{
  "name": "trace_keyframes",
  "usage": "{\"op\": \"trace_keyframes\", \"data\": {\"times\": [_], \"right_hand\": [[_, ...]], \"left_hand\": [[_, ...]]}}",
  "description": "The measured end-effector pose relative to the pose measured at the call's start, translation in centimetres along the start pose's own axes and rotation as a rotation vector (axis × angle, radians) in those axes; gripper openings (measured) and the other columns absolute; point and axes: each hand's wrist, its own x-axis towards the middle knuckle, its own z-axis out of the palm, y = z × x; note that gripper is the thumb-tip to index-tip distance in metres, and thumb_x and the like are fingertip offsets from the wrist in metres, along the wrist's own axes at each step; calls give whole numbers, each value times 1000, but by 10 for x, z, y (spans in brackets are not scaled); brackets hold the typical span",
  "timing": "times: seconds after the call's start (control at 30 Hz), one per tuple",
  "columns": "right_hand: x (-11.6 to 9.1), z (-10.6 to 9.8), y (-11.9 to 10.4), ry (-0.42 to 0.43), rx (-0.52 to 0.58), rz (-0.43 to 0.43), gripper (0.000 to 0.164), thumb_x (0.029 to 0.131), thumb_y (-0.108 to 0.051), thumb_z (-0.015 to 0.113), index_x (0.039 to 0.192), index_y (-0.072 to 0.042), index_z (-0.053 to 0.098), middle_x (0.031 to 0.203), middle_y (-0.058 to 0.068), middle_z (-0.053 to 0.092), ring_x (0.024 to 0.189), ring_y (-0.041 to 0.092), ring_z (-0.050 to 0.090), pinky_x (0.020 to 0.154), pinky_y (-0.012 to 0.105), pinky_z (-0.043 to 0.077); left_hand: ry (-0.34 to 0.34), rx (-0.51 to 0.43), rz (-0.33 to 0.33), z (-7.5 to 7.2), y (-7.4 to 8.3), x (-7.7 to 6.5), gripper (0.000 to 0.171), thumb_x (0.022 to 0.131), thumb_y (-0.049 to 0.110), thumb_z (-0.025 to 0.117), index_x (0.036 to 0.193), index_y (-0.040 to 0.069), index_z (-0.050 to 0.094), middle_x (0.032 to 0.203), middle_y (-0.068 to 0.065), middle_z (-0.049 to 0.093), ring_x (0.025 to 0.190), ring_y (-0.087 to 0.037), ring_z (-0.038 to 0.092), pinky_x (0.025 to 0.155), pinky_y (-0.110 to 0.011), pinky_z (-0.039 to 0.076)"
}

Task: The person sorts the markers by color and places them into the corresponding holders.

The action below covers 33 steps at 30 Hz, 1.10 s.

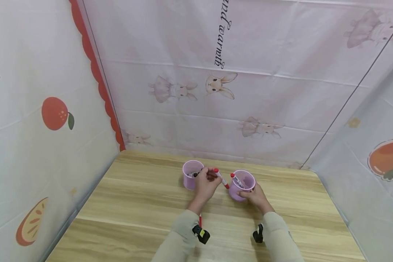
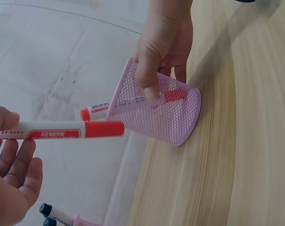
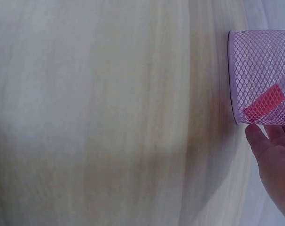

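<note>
My left hand (image 1: pixel 204 186) pinches a red-and-white marker (image 1: pixel 224 182) between thumb and fingers. In the left wrist view its red cap (image 2: pixel 104 129) points toward a pink mesh pen cup (image 2: pixel 154 115). That cup stands upright on the table, and my right hand (image 1: pixel 257 197) grips its side, thumb near the rim. Inside it leans another red marker (image 1: pixel 237 180), its red cap seen through the mesh in the right wrist view. Beside my left hand stands a second pink pen cup (image 1: pixel 189 183) with dark-capped markers (image 2: pixel 47 209) in it. Part of it is hidden by the hand.
A wooden table (image 1: pixel 134 203) carries everything, with printed fabric walls (image 1: pixel 170 134) at the back and both sides. Another red item (image 1: pixel 200 221), mostly hidden, lies by my left sleeve. Black wrist cameras (image 1: pixel 201 234) are strapped at both sleeves.
</note>
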Motion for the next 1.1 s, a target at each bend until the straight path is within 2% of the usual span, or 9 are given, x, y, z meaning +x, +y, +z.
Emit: {"op": "trace_keyframes", "data": {"times": [0.17,0.4,0.63,0.87,1.03,1.1], "right_hand": [[-1,1,-1,1,8,7,79,64,-5,82,131,3,42,125,23,50,117,36,45,101,47,32],[-1,1,0,-12,-10,-22,76,66,-8,81,130,6,42,125,25,51,116,37,45,100,48,32],[-1,0,-1,-9,21,-29,73,67,-4,80,129,7,43,125,25,50,117,37,44,101,48,30],[-4,-1,-7,-25,22,-20,75,68,-4,80,130,9,41,125,27,49,118,38,44,101,49,30],[-13,-3,-28,-43,43,-7,74,68,1,78,130,13,39,126,32,46,118,44,41,102,51,29],[-13,-3,-29,-47,35,-12,74,69,0,77,131,12,39,127,31,46,119,43,41,102,51,29]], "left_hand": [[-2,-44,0,2,-3,3,22,73,-11,68,91,-11,56,84,-21,61,76,-29,61,71,-36,54],[9,-80,-14,3,-9,8,23,73,-13,67,92,-12,54,87,-19,61,77,-27,60,70,-33,54],[4,-90,-25,4,-11,10,23,73,-12,68,92,-9,55,86,-16,62,76,-25,60,68,-26,53],[-16,-110,-2,6,-12,10,23,73,-12,68,92,-10,54,85,-17,61,76,-25,61,69,-30,54],[-42,-44,20,11,-11,10,22,75,-10,68,94,-11,57,86,-19,62,76,-24,61,70,-33,53],[-50,-6,17,14,-12,11,21,75,-9,68,95,-9,59,86,-18,63,77,-26,61,70,-34,52]]}}
